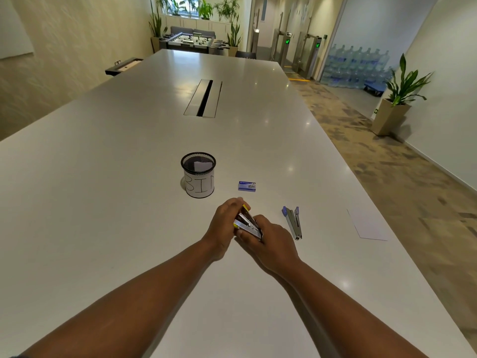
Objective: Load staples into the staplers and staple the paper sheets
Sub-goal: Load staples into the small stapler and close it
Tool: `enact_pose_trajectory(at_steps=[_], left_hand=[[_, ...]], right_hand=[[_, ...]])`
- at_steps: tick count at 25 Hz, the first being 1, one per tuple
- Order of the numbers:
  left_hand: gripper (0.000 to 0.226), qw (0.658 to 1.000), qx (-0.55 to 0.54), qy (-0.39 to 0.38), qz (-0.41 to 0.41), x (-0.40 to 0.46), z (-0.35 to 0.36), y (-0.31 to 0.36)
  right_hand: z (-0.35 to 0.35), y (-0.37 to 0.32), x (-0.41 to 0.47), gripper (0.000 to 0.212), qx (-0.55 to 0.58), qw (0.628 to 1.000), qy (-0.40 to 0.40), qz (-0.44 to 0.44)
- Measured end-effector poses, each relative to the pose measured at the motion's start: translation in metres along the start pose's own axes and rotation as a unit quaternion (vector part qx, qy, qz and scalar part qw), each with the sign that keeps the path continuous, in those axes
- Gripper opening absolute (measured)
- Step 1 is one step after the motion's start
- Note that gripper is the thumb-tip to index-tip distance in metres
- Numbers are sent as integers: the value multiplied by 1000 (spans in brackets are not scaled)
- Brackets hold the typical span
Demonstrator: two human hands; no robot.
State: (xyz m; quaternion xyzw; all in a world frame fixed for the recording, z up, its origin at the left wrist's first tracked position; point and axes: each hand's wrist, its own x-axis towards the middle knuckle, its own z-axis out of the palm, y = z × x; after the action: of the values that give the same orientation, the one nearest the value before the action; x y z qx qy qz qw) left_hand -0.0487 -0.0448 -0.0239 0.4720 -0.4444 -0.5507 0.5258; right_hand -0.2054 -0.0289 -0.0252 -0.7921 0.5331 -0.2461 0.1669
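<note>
Both my hands hold a yellow-tipped metal stapler (pixel 247 223) just above the white table (pixel 129 202), its top swung open. My left hand (pixel 224 223) grips its far left side and my right hand (pixel 268 241) grips its near end. A second stapler with blue tips (pixel 294 223) lies spread open on the table to the right of my hands. A small blue staple box (pixel 247 186) lies beyond my hands. A white paper sheet (pixel 366 224) rests near the table's right edge.
A black mesh cup labelled BIN (pixel 198 174), with a paper scrap inside, stands left of the staple box. A cable slot (pixel 204 98) runs along the table's middle farther away. The table's right edge drops to a patterned floor (pixel 387 164).
</note>
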Motion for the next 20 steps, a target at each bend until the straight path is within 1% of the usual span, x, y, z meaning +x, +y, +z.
enact_pose_trajectory(at_steps=[1, 4, 7, 12, 15, 18, 20], left_hand=[[41, 1000, 2, 2, 5, 0, 0, 0], [31, 1000, 9, 12, 12, -1, 4, -1], [32, 999, 18, 28, 5, -4, 9, -1], [37, 997, 45, 59, 17, -6, 14, 2], [43, 994, 75, 76, 14, -7, 16, 3], [43, 991, 94, 91, 14, -7, 17, 3], [43, 990, 103, 98, 19, -7, 18, 3]], right_hand=[[-1, 0, 1, 61, -10, 1000, -8, -11], [0, -1, 0, 63, -24, 999, 7, -35], [2, 1, -4, 69, -33, 998, 11, -50], [5, 0, -6, 51, -54, 997, 26, -56], [7, 2, -7, 51, -53, 997, 25, -45], [7, 1, -7, 54, -53, 998, 13, -35], [6, 0, -9, 51, -54, 998, 9, -40]])
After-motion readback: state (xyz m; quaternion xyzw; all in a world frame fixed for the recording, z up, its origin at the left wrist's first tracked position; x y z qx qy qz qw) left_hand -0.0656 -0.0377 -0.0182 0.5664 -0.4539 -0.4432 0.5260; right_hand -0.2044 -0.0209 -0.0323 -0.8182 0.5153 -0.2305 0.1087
